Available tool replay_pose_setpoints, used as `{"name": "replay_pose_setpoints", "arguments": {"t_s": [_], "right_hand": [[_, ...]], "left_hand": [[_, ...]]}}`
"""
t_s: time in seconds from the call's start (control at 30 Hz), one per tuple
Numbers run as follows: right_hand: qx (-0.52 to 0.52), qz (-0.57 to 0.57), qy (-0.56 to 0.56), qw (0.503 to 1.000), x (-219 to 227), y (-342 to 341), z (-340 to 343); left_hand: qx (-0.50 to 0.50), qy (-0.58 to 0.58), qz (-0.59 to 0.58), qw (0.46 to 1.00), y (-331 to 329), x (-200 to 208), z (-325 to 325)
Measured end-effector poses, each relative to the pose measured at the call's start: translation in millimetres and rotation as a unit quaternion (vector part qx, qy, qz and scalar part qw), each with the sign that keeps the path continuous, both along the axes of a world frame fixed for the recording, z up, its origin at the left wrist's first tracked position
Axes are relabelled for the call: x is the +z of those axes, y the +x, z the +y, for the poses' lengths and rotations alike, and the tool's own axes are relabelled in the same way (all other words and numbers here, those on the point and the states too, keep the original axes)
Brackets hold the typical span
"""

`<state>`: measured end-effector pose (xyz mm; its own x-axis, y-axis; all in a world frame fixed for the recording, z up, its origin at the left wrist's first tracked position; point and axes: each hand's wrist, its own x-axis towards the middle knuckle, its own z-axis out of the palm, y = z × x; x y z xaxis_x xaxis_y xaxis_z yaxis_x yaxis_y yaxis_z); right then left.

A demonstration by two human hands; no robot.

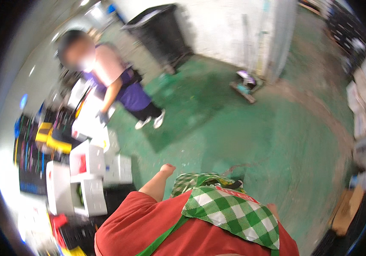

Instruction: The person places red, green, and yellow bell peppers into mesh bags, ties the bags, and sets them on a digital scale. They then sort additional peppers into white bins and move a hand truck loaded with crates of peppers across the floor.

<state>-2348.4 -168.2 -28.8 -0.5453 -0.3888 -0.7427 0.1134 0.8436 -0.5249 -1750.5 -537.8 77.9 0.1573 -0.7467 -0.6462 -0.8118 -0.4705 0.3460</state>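
White foam boxes (88, 179) are the nearest things to the left hand (167, 169), stacked just to its left and a bit lower in the frame, some open. Left hand hangs free in front of the body, fingers loosely curled, holding nothing. Right hand (272, 208) is mostly hidden behind the green-checked apron (230, 213); can't tell if it's open or gripping anything.

Risk, as I read it: frame is motion-blurred, so the head is likely moving fast. Boxes sit close beside the left arm, so a swing of it could knock the stack over. Green floor (251, 141) looks worn and patchy ahead of the hands; slipping is possible if wet, can't confirm.

Another person in a purple apron (127, 91) stands beyond the boxes, well apart from both hands. Black bin (159, 32) against the far white wall, broom (246, 83) leaning further right. Dark crates (31, 155) left of the boxes, cardboard (346, 211) far right.
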Motion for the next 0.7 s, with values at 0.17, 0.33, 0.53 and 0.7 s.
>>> {"name": "replay_pose_setpoints", "arguments": {"t_s": [0.17, 0.33, 0.53, 0.7], "right_hand": [[0.100, -0.008, 0.016, 0.995, -8.5, -82.3, -51.9], [0.534, 0.124, -0.040, 0.835, -39.9, -99.7, -110.4], [0.324, -0.125, -0.088, 0.934, 33.5, 6.0, -205.4], [0.351, -0.089, -0.094, 0.927, 74.8, 80.3, -201.8]], "left_hand": [[-0.070, 0.079, -0.053, 0.993, 19.9, -25.0, 153.5], [0.219, 0.069, 0.074, 0.970, -41.1, -9.5, 241.6], [0.253, 0.005, 0.159, 0.954, -72.8, -30.0, 278.5], [0.293, 0.008, 0.147, 0.945, -42.6, -61.5, 336.4]]}}
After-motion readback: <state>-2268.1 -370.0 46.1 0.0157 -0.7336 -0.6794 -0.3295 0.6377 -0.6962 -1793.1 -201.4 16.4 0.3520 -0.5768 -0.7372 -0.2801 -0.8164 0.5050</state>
